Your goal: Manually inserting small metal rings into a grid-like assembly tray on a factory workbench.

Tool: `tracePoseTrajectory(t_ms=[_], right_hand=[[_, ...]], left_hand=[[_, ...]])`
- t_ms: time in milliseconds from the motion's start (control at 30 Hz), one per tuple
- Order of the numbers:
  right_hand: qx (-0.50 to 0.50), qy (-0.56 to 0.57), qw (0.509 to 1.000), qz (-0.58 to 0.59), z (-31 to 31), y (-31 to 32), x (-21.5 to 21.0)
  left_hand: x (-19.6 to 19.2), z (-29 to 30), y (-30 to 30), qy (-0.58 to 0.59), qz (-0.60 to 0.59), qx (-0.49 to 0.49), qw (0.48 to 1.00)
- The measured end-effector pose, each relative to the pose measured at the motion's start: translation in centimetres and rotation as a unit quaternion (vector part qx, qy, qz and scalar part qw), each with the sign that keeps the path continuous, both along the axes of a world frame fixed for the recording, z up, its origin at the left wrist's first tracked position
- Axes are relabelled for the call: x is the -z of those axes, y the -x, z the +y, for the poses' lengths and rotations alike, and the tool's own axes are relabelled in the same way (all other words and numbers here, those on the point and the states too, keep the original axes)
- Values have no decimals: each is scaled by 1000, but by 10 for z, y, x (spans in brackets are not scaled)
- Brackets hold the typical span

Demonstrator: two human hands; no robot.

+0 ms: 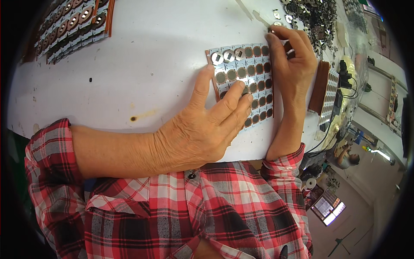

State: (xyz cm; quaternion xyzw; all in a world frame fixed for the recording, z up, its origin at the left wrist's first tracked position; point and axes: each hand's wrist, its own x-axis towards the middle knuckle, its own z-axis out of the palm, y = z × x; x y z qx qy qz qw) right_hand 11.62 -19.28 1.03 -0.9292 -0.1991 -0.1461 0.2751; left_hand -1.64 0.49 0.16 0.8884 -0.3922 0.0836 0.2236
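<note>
A panel of small circuit boards, with rows of round dark spots and copper-coloured edges, lies on the white table in front of me. Three spots at its far left carry shiny metal pieces. My left hand rests on the panel with its fingers spread, one at the left edge and others over the middle, hiding part of the lower left rows. Just beyond the panel's far right corner, my right hand pinches a small metal piece between thumb and finger; its exact shape is too small to tell.
A heap of loose metal pieces covers the far right. More stacked panels stand at the far left and at the right, near black cables. Another person sits in the background on the right.
</note>
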Motion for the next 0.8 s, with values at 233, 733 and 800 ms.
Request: tracePoseTrajectory(t_ms=[233,733,800], right_hand=[[20,57,997,-41,-11,-3,1],[-50,-482,813,323,-2,24,-24],[-70,-500,760,409,7,33,-25]], left_hand=[[-3,2,-5,16,3,10,1000],[-10,26,-68,411,236,-49,879],[-13,16,-64,516,328,-43,790]])
